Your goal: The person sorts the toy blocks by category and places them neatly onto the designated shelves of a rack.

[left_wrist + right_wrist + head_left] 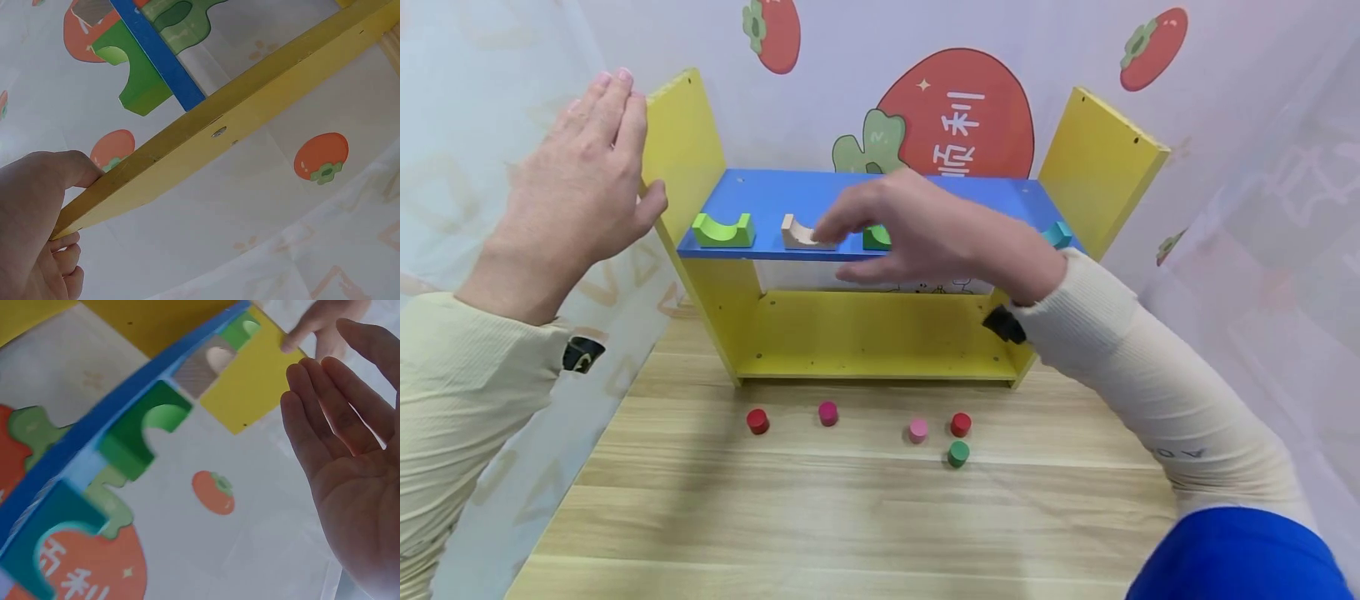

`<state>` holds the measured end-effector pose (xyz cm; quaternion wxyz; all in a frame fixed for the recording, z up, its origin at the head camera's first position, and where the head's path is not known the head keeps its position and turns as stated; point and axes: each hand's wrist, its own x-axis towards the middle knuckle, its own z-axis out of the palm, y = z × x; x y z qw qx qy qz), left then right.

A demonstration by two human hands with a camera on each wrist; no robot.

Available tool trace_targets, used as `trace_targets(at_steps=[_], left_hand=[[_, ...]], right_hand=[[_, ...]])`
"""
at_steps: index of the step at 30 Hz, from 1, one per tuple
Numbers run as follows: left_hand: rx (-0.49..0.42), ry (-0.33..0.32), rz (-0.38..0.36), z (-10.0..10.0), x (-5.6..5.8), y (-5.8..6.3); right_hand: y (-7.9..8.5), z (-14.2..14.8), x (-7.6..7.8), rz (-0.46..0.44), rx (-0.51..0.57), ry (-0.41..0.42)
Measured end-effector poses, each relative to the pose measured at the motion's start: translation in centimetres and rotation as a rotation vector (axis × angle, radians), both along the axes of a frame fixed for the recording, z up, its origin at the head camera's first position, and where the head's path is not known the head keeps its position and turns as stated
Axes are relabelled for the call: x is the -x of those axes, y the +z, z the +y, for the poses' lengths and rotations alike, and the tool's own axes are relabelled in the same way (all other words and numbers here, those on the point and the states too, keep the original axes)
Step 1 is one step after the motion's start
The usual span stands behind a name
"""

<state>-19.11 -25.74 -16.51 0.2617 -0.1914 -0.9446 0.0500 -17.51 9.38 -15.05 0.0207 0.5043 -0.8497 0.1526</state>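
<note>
A yellow-and-blue toy shelf (pixel 865 321) stands on the table. My left hand (pixel 576 179) is at its left yellow side panel (pixel 685 125); in the left wrist view the panel edge (pixel 206 128) lies between thumb and curled fingers. My right hand (pixel 925 229) hovers before the blue board (pixel 775 196), fingers loosely bent, thumb apart, holding nothing. Along the board's front edge sit a lime-green notched block (pixel 724 233), a plain wooden one (pixel 796 236), a dark green one (pixel 876 239) partly behind my right hand, and a teal one (pixel 1057 235) partly behind my wrist.
Small cylinders lie on the wooden table (pixel 820 517) before the shelf: a red one (pixel 757 421), a magenta one (pixel 828 413), a pink one (pixel 918 431), another red one (pixel 961 424) and a green one (pixel 958 453). The right side panel (pixel 1097 167) rises beyond my right arm.
</note>
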Motion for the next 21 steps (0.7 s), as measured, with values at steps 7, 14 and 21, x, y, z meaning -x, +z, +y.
trace_targets(at_steps=[7, 14, 21], left_hand=[[-0.001, 0.017, -0.036, -0.1, -0.1, 0.1], [0.009, 0.009, -0.022, 0.1, -0.2, 0.2], [0.001, 0.007, -0.021, 0.0, -0.2, 0.2]], right_hand=[[-2.5, 4.9, -1.2, 0.026, -0.081, -0.036], [-7.0, 10.2, -1.6, -0.056, -0.063, -0.11], [-13.2, 13.8, -2.2, -0.142, 0.007, -0.161]])
